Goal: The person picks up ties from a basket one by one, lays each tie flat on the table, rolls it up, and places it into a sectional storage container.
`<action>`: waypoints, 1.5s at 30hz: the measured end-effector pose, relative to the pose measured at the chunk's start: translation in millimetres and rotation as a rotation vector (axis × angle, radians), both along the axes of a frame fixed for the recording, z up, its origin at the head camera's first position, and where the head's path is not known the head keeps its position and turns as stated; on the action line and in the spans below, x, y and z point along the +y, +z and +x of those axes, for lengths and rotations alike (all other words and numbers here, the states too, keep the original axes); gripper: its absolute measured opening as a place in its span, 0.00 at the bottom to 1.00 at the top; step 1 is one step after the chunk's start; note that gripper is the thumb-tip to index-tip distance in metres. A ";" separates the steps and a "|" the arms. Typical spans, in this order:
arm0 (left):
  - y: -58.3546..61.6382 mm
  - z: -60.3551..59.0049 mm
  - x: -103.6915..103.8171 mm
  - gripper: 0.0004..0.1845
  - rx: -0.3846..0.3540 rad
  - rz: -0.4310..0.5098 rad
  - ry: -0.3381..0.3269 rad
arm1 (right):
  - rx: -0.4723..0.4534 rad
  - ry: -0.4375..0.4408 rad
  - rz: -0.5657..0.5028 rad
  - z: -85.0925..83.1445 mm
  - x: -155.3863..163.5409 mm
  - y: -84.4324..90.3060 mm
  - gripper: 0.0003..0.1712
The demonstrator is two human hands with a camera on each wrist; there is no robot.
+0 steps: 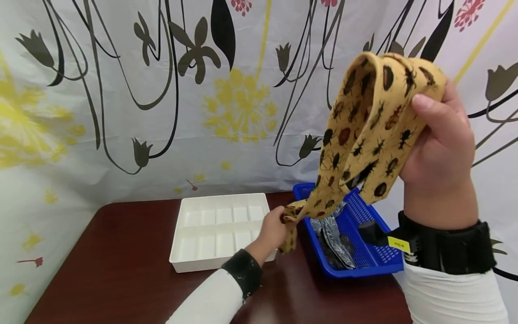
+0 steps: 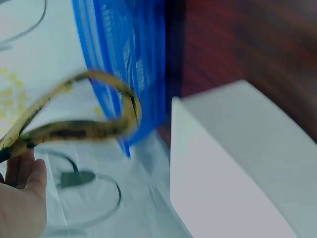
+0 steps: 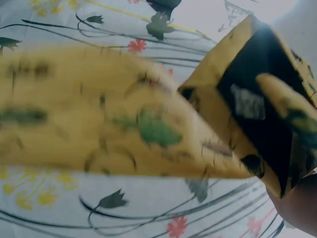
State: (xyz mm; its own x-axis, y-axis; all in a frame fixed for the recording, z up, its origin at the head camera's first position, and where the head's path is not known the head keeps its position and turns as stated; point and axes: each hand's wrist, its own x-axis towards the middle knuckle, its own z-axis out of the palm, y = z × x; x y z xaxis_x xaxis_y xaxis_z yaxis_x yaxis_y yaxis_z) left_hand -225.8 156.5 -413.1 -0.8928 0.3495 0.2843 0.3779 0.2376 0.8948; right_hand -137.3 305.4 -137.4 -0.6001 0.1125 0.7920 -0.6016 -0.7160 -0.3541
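A yellow necktie (image 1: pixel 340 148) printed with beetles and ants stretches between my two hands. My right hand (image 1: pixel 443 139), raised at the right, grips its folded wide part, with the thumb pressed on the front. In the right wrist view, the tie's (image 3: pixel 99 119) dark lining and a small label show. Lower down, my left hand (image 1: pixel 272 229) holds the narrower part between the white tray and the blue basket. A loop of the tie (image 2: pixel 74 130) stands out from the left hand (image 2: pixel 25 198) in the left wrist view; some left fingers are hidden.
A white tray (image 1: pixel 175 243) divided into compartments stands on the dark red table (image 1: pixel 133 270). To its right, a blue plastic basket (image 1: pixel 364 272) holds dark patterned ties (image 1: pixel 336 238). Behind the table hangs a flower-printed cloth (image 1: pixel 243 166).
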 end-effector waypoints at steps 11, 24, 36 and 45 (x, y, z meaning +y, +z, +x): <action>3.7 -27.6 -97.9 0.11 -0.056 0.048 0.259 | -0.167 0.180 0.422 -14.1 51.2 -73.1 0.19; -2.9 -12.5 -214.8 0.13 -0.132 -0.179 0.231 | -0.516 0.315 1.238 -6.1 112.6 -171.9 0.19; -23.6 23.2 -271.1 0.13 -0.186 -0.451 0.065 | -0.715 0.391 1.432 9.6 123.6 -250.3 0.09; -76.5 46.8 -277.5 0.17 -0.155 -0.687 -0.110 | -0.722 0.309 1.623 25.2 126.3 -308.2 0.12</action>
State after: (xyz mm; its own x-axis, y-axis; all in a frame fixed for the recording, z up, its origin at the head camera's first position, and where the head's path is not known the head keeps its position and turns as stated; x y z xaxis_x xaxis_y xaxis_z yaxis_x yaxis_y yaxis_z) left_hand -179.0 -121.1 -489.6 -0.8543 0.4944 -0.1603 0.3123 0.7348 0.6021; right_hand -112.1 431.7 -445.6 -0.6870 -0.5984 -0.4123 0.0469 0.5297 -0.8469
